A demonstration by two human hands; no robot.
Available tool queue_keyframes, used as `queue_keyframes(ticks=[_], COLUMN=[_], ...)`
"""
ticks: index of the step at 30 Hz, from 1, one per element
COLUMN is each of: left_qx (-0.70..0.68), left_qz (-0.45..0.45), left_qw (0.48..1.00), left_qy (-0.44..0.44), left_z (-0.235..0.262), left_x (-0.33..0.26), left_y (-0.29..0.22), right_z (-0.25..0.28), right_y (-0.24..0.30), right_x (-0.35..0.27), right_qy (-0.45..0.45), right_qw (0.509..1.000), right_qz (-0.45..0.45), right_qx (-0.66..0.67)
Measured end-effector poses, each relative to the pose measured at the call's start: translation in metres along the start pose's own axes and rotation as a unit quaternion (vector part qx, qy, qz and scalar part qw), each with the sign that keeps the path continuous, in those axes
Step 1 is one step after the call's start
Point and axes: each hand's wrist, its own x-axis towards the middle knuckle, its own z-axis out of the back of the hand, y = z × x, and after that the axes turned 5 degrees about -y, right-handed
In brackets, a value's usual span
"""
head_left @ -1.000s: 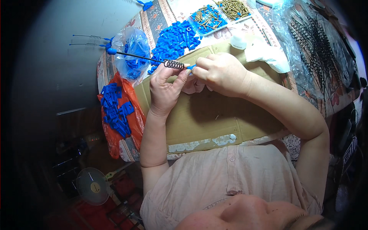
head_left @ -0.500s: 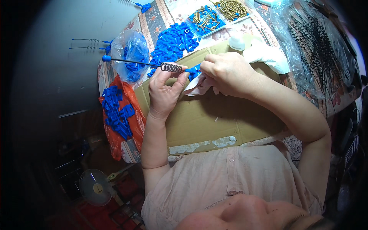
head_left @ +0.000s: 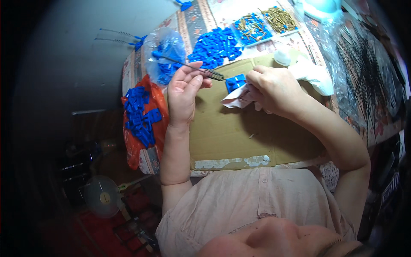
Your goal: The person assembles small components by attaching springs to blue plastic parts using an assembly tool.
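My left hand (head_left: 184, 96) pinches a thin black wire rod, its fingers at the near end of a black coil spring (head_left: 213, 75). The rod's far tip carries a blue cap (head_left: 157, 55), up and to the left over the plastic bag. My right hand (head_left: 276, 88) is closed on a blue plastic piece (head_left: 234, 82) and a crumpled whitish cloth (head_left: 237, 98) below it. The spring's free end points at the blue piece; whether they touch I cannot tell. Both hands are above a brown cardboard sheet (head_left: 231, 135).
Beyond the cardboard lie a heap of blue sleeves (head_left: 216, 47) and clear trays of brass-coloured screws (head_left: 280, 20). At left are a clear bag (head_left: 165, 45) and an orange bag (head_left: 156, 100) with flat blue parts (head_left: 141, 115). Black spring wires (head_left: 364, 73) lie right, near a white bottle (head_left: 282, 57).
My left fingers have shifted from where the spring meets the blue piece back along the spring. The rod now slopes down more to the right. The whole view has shifted slightly.
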Motion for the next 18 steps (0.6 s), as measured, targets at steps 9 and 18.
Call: queue_keyframes(ticks=[9,18], left_qx=[-0.004,-0.214], left_qz=[0.066,0.226], left_qw=[0.997,0.949], left_qy=[-0.041,0.054], left_z=[0.000,-0.035], left_x=[-0.036,-0.087], left_y=[-0.014,-0.007], right_z=[0.011,-0.016], right_y=[0.027,0.043], right_x=[0.002,-0.018], right_qy=[0.010,0.070], right_qw=[0.962,0.992], right_qz=[-0.121,0.104], right_qx=[0.246,0.032])
